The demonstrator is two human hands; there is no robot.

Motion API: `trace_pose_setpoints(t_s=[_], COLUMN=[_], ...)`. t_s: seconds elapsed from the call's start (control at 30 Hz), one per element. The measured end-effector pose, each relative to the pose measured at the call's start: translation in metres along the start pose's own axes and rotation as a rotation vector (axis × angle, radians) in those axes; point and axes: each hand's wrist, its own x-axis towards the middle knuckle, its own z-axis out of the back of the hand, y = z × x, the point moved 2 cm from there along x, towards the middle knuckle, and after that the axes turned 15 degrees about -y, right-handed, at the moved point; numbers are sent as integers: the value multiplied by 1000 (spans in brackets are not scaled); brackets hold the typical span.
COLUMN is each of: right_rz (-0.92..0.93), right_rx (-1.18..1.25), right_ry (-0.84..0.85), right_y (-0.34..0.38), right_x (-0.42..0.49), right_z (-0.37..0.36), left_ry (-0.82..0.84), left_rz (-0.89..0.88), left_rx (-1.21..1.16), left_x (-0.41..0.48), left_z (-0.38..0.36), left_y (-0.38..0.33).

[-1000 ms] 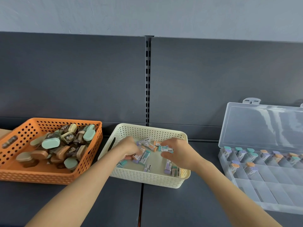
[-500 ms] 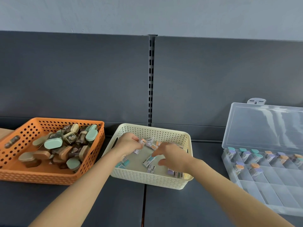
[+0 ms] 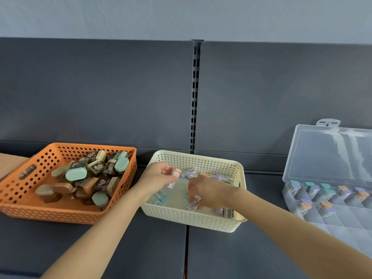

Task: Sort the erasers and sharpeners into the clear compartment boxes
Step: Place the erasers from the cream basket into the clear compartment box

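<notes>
On the left of the dark surface (image 3: 141, 248) we see an orange basket (image 3: 50, 214) full of sharpeners (image 3: 84, 178). They lie in a heap and point every which way.

Next comes the cream basket (image 3: 193, 220) with the little erasers (image 3: 223, 178) in it. Both of our hands are inside it.

Our left hand (image 3: 157, 178) reaches in from the lower left with the arm out long. Its fingers are pinched on an orange eraser (image 3: 174, 177). This eraser is tipped, with its orange end up and to the right and its long side slanting down to the left.

Our right hand (image 3: 207, 191) bends down at the wrist, palm down. Its fingers are curled around a purple eraser (image 3: 192, 205) low in the basket, with its long side slanting too. The hand hides most of it.

On the right stands the clear box (image 3: 330, 222) with its lid up. Some erasers stand on end in its back slots. The picture edge cuts the box off.
</notes>
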Motion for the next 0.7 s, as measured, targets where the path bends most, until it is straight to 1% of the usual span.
trace_pose_setpoints(t_s=[0.07, 0.17, 0.27, 0.4, 0.53, 0.7], right_rz=[-66, -204, -298, -260, -240, -265], right_rx=[9, 93, 65, -24, -46, -81], right_ry=[-13, -47, -97, -70, -56, -21], right_y=[-8, -16, -18, -14, -14, -14], right_x=[-1, -3, 1, 6, 4, 2], right_z=[0, 8, 14, 6, 3, 0], left_ry=[-8, -24, -20, -5, -8, 49], left_rz=[-6, 8, 22, 28, 59, 70], left_rx=[-12, -29, -30, -20, -36, -51], left_x=[0, 1, 3, 2, 1, 0], left_z=[0, -1, -3, -5, -4, -4], left_y=[0, 2, 5, 6, 6, 4])
